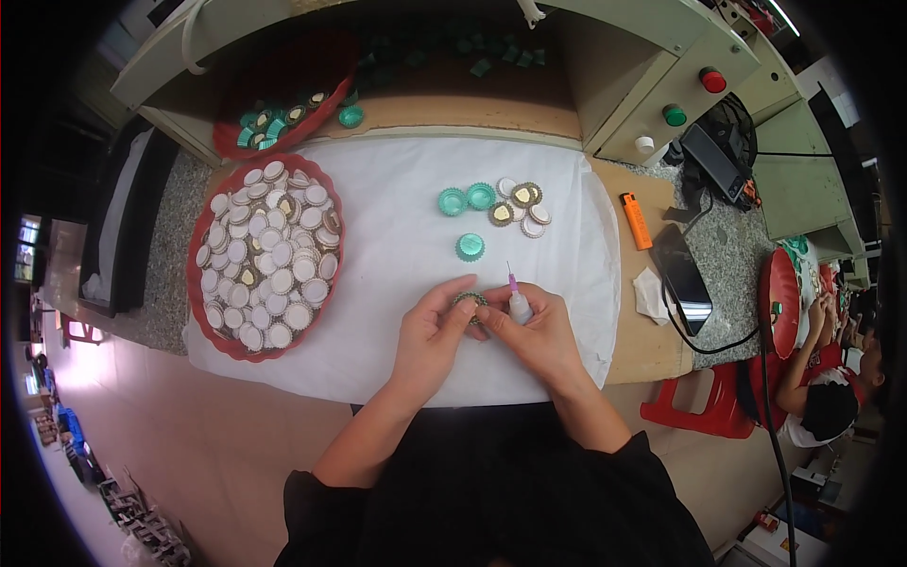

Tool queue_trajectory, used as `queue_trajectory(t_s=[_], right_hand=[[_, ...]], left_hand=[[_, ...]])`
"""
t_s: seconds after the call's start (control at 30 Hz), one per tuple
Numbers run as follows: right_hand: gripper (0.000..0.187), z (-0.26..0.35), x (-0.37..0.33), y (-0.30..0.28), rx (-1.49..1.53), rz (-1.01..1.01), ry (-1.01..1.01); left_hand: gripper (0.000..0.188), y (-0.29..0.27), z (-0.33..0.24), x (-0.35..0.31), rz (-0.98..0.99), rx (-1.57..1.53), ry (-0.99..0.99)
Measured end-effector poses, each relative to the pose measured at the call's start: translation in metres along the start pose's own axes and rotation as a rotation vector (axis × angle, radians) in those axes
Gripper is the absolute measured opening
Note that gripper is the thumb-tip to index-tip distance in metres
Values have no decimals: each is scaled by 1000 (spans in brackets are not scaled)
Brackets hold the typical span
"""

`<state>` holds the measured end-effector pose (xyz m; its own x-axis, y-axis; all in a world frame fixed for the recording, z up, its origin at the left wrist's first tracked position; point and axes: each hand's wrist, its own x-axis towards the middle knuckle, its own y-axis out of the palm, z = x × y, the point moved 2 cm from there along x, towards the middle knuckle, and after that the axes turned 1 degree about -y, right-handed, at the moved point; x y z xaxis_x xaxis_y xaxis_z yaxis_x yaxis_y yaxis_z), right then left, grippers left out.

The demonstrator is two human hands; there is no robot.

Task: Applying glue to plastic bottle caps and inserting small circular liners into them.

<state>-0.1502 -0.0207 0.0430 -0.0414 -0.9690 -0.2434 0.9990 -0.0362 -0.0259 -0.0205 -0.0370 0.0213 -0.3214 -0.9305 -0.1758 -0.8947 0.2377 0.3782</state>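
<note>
My left hand [427, 333] is closed on a small round piece with a dark green, fluted rim [470, 300], pinched near the front of the white sheet [387, 217]. My right hand [543, 342] presses its thumb against that piece. In its curled fingers it also holds a small dispensing bottle [519, 307] with a purple needle tip, pointing up and away from me. Just beyond the hands lies a green fluted cap [470, 247]. Farther off are two more green caps [453, 201], beside a small pile of fluted discs [533, 228], some white-faced, some gold-centred.
A red scalloped tray [198, 293] full of white-faced discs stands at left. Behind it, a tilted red tray [227, 132] holds green pieces. On the right lie an orange lighter [636, 221], crumpled tissue [651, 295] and a phone-like dark device [680, 274]. Another person [822, 397] sits far right.
</note>
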Motion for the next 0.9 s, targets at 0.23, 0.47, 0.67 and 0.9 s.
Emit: queue_trajectory(t_s=[0.23, 0.47, 0.67, 0.9], right_hand=[[27, -1, -1, -19, 445, -33, 36], [26, 13, -10, -35, 476, -26, -46], [30, 8, -11, -47, 550, -73, -35], [27, 6, -12, -30, 424, -99, 55]], left_hand=[[16, -37, -43, 18, -312, 802, 120], [20, -44, -52, 34, -274, 1267, 295], [26, -44, -41, 32, -335, 1284, 393], [32, -33, -35, 22, -261, 650, 111]])
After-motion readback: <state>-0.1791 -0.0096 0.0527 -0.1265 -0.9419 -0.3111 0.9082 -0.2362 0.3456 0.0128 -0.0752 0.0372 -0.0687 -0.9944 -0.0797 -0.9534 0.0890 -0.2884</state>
